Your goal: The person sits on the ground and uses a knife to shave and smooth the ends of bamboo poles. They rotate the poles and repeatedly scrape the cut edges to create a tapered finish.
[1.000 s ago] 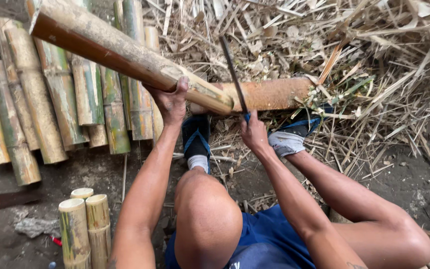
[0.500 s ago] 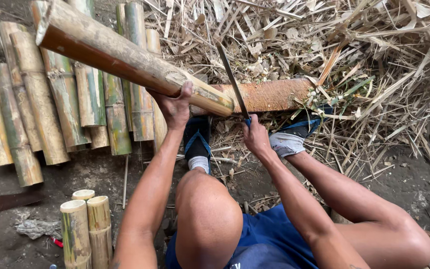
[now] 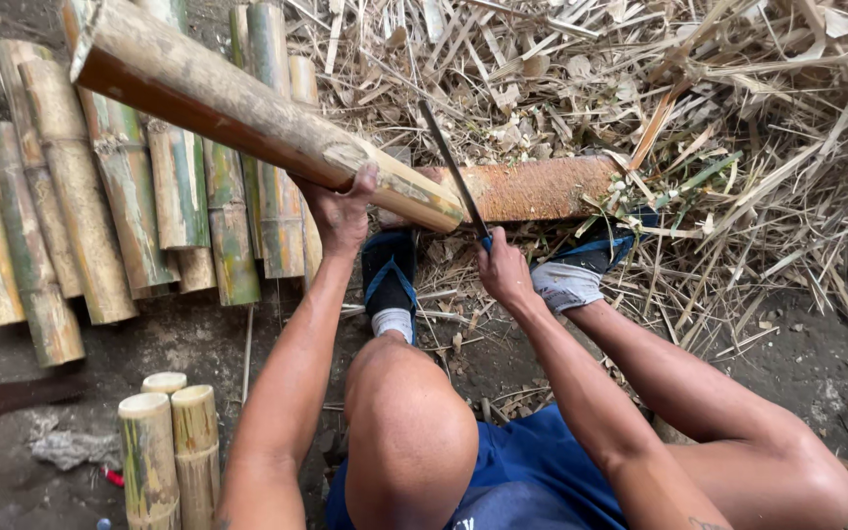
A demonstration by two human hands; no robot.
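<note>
Long bamboo pole point(image 3: 247, 118), propped aslant with lower end on rust-brown log point(image 3: 532, 188): left hand point(image 3: 341, 211) wrapped shut around underside just above that end; right hand point(image 3: 503, 270) closed tight on handle of dark machete blade point(image 3: 451, 169), edge set upright at pole's end face. Judged barely begun: no split visible in pole, while cut bamboo sections point(image 3: 100, 206) lie finished left of pole and three short ones point(image 3: 164, 442) stand below. No packages, labels or signs; only dry bamboo litter point(image 3: 718, 88) right of log.
</note>
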